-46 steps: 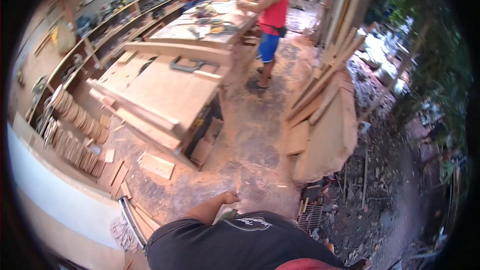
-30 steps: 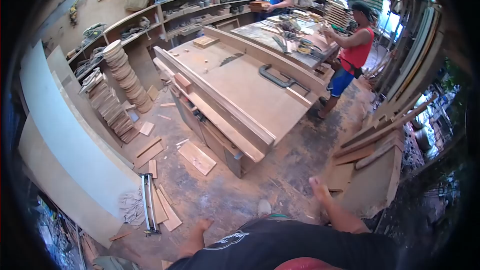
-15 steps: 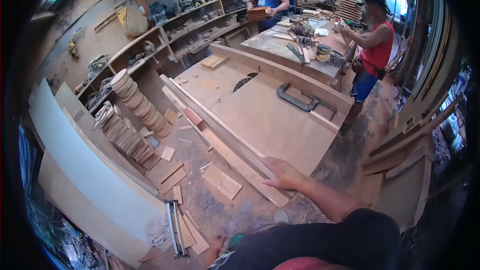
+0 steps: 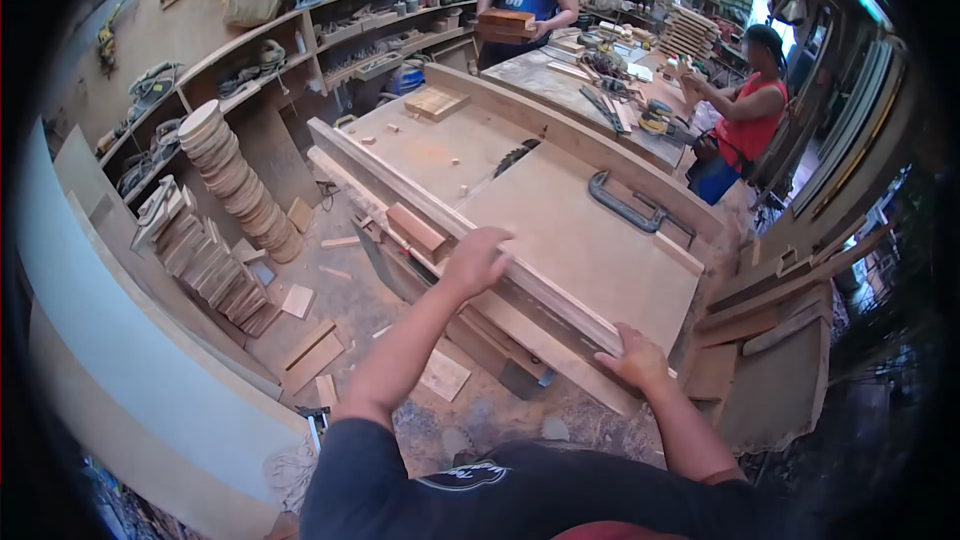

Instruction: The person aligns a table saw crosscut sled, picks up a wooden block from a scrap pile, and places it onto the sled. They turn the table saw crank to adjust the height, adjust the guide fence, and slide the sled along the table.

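A long wooden board (image 4: 400, 178) runs along the near side of a wooden saw table (image 4: 590, 260). My right hand (image 4: 637, 358) grips the board's right end, thumb on the near side and fingers over the top. Around the board's middle is my left hand (image 4: 478, 262), fingers apart and reaching over the top edge; whether it touches is hard to tell. A reddish-brown wood block (image 4: 415, 227) rests on the ledge left of that hand. The toothed saw blade (image 4: 515, 156) rises from the tabletop beyond the board.
A C-clamp (image 4: 625, 202) sits by the far fence (image 4: 580, 135). A flat wood piece (image 4: 437, 103) and small offcuts lie on the saw table. Stacked wood discs (image 4: 235, 180) stand at left. One person (image 4: 530, 0) holds wood pieces; another (image 4: 745, 110) works at the far bench.
My left hand has come up from low by my body to the board. My right hand stays at the board's end, now gripping it. The view has shifted.
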The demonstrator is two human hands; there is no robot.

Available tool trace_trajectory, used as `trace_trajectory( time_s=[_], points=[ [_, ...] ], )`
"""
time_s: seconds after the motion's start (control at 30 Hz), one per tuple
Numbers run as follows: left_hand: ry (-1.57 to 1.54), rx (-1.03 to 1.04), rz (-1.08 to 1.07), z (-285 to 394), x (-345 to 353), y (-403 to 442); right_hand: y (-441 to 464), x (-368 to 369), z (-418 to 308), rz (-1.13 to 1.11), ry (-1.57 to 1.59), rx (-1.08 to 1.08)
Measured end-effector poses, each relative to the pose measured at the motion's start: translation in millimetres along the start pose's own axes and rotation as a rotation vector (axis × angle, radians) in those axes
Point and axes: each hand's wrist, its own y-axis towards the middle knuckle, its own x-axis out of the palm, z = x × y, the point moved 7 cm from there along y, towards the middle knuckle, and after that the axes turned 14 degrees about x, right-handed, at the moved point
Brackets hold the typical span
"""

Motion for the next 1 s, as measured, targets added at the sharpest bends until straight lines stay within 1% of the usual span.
trace_trajectory(
  time_s=[0.03,0.07,0.13,0.17,0.23,0.27,0.3,0.33,0.4,0.53,0.63,0.83,1.0],
  points=[
    [0.011,0.138,-0.084,0.3,6.2,8.0,-0.8,-3.2,0.9,0.015,-0.015,0.085],
    [-0.001,0.136,-0.076,-8.3,11.1,2.8,-0.4,-0.9,3.9,0.094,-0.004,0.069],
    [0.122,0.280,-0.318,-15.3,42.5,-12.5,-3.2,-4.1,1.3,0.131,0.002,0.063],
    [0.109,0.276,-0.316,-13.9,44.3,-15.1,-6.4,-6.5,-0.5,0.165,0.022,0.051],
    [0.087,0.222,-0.270,-14.7,43.4,-16.7,-6.1,-10.4,-4.2,0.148,0.045,0.070],
    [0.081,0.230,-0.204,-13.3,39.8,-18.0,-7.1,-11.9,-6.2,0.172,0.047,0.063],
    [0.076,0.229,-0.211,-11.9,41.5,-20.7,-8.7,-12.6,-7.5,0.194,0.048,0.054],
    [0.054,0.198,-0.141,-11.5,39.4,-22.4,-8.7,-12.4,-7.6,0.221,0.049,0.036],
    [0.031,0.148,-0.030,-10.3,35.6,-25.3,-8.8,-12.6,-9.5,0.206,0.056,0.048],
    [0.007,0.094,0.043,-6.3,31.9,-26.7,-8.4,-11.4,-8.2,0.205,0.068,0.051],
    [0.008,0.086,0.040,-7.7,32.4,-28.6,-4.3,-9.4,-7.4,0.141,0.069,0.084],
    [0.002,0.118,0.057,-7.9,30.0,-31.8,-3.5,-8.7,-5.9,0.178,0.084,0.042],
    [-0.016,0.097,0.057,-10.6,35.7,-33.0,-6.5,-8.5,-3.6,0.179,0.110,0.086]
  ],
)
